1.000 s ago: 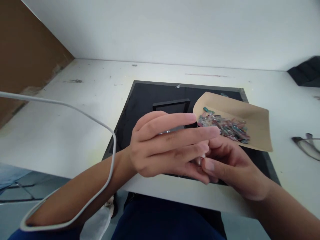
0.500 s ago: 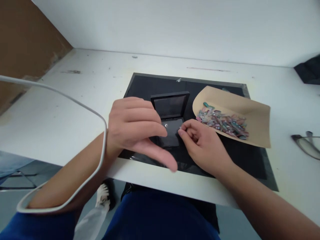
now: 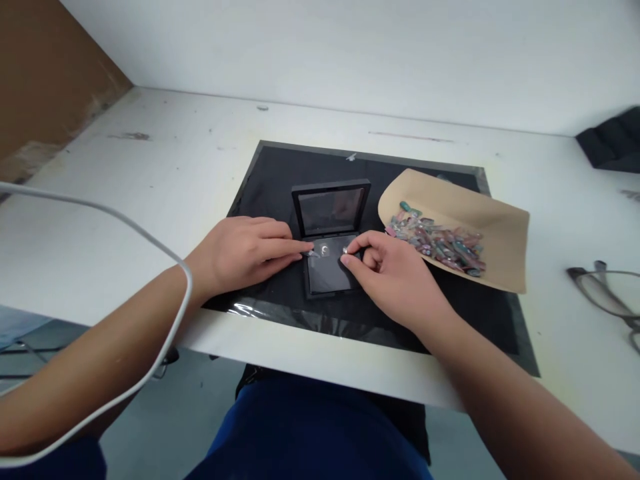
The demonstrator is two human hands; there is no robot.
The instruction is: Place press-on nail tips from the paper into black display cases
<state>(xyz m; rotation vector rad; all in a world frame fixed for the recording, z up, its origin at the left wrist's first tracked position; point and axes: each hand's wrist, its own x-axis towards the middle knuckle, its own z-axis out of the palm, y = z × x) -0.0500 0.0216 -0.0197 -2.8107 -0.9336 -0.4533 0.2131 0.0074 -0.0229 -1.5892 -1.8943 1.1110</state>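
Observation:
My left hand lies low with fingers stretched out, its index fingertip at the left edge of a small black hinged case. A bit of clear material shows at that fingertip. The case stands open, its framed lid tilted up with a see-through film window. On its lower film lies a tiny clear piece with a shiny round mark. Over the case's right side, my right hand pinches a tiny shiny piece between thumb and index finger; its exact kind is too small to tell.
Beneath the case is a black mat with a clear border. A tan paper tray holds many coloured false nails. Glasses and a black stepped object are at the right. A white cable crosses my left forearm.
My left hand has come down from above the case to its left edge, uncovering the lower film. My right hand stays at the right side, with a shiny piece now visible in its pinch.

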